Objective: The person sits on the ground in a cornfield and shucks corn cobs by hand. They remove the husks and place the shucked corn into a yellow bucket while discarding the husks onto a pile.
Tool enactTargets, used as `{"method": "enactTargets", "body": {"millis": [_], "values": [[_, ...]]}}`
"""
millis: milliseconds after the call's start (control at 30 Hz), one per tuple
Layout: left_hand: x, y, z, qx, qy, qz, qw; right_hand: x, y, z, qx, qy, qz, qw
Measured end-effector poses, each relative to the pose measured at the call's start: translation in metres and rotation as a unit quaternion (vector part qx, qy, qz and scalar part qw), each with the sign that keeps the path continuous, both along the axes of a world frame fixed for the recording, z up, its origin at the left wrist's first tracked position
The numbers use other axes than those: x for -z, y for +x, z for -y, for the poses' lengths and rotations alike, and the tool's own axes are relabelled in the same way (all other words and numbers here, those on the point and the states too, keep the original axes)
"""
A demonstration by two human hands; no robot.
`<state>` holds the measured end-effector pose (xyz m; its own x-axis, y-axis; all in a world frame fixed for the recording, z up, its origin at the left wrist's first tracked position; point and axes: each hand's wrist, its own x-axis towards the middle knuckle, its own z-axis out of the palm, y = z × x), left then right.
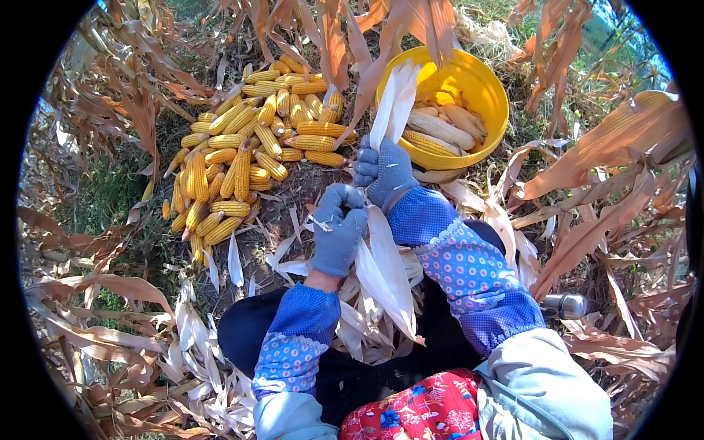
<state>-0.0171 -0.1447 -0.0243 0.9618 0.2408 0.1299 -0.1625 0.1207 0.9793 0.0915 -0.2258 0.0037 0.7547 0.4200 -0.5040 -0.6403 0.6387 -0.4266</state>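
Note:
Both my hands wear grey knitted gloves and meet close together before me. My right hand (389, 169) is closed around pale dry corn husk leaves (397, 99) that stick up beyond the fist. Just below and left of it, my left hand (340, 231) has its fingers curled in. A long husk strip (385, 275) hangs down beside its thumb towards my lap; whether the fingers grip it is hard to see. No cob shows between the hands. To the left lies a pile of bare yellow corn cobs (242, 151).
A yellow bucket (498, 104) beyond my right hand holds several ears, mostly in husk. Stripped husks (366, 330) are heaped between my legs. Dry corn stalks and leaves (610, 143) crowd both sides and overhang the top. A metal flask (572, 306) lies by my right elbow.

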Motion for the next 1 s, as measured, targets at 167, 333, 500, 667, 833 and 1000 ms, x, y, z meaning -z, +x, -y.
{"method": "enactTargets", "body": {"millis": [167, 333, 500, 667, 833, 1000], "values": [[-0.012, -0.011, 0.004, -0.020, 0.167, 0.009, 0.986, 0.009, 0.017, 0.004, 0.084, -0.066, 0.065, 0.992], [0.010, -0.027, -0.004, -0.009, 0.414, -0.034, 0.910, -0.009, 0.054, 0.057, 0.098, -0.112, 0.202, 0.968], [0.062, -0.032, -0.005, 0.156, 0.450, -0.179, 0.861, -0.003, 0.057, 0.090, 0.115, -0.292, 0.495, 0.810], [0.095, -0.064, -0.003, 0.385, 0.534, -0.265, 0.705, 0.008, 0.029, 0.214, 0.125, -0.515, 0.314, 0.788], [0.081, -0.048, 0.008, 0.365, 0.526, -0.276, 0.717, 0.105, -0.034, 0.360, -0.007, -0.750, 0.187, 0.634], [0.062, -0.039, 0.011, 0.308, 0.528, -0.205, 0.765, 0.171, -0.086, 0.388, -0.182, -0.829, 0.058, 0.525]]}}
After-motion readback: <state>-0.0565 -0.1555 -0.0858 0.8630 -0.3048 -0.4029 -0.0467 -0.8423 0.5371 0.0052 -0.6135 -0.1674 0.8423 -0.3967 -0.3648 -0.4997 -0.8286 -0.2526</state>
